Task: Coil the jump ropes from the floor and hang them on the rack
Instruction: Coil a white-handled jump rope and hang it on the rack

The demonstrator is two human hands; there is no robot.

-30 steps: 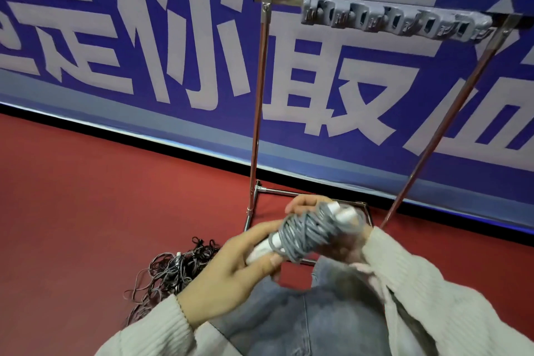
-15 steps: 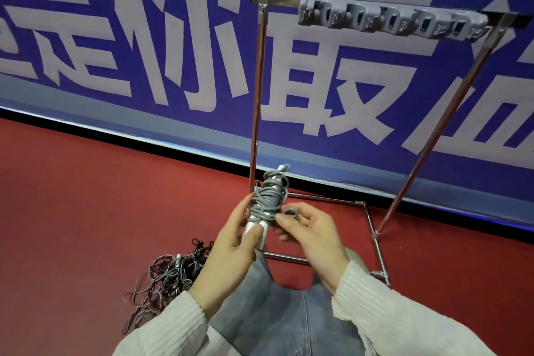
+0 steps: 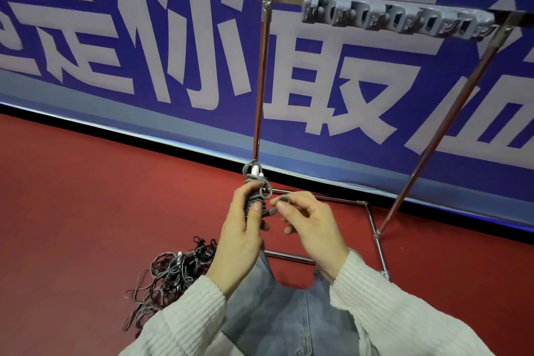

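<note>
My left hand (image 3: 242, 235) grips a coiled grey jump rope (image 3: 255, 184) upright, its white handle tips poking out at the top. My right hand (image 3: 313, 227) pinches a small loop of the same grey rope just to the right of the bundle. Behind them stands the metal rack (image 3: 261, 87), with a row of grey hooks (image 3: 396, 16) along its top bar. A tangled pile of dark and grey jump ropes (image 3: 173, 272) lies on the red floor at lower left.
A blue banner with large white characters (image 3: 144, 37) runs along the wall behind the rack. The rack's base frame (image 3: 372, 228) rests on the red floor (image 3: 86, 196). My jeans-clad legs (image 3: 277, 318) fill the bottom centre.
The bundle has turned from lying across my hands to standing upright in my left hand. My right hand has come off the bundle and now pinches a loop of rope beside it.
</note>
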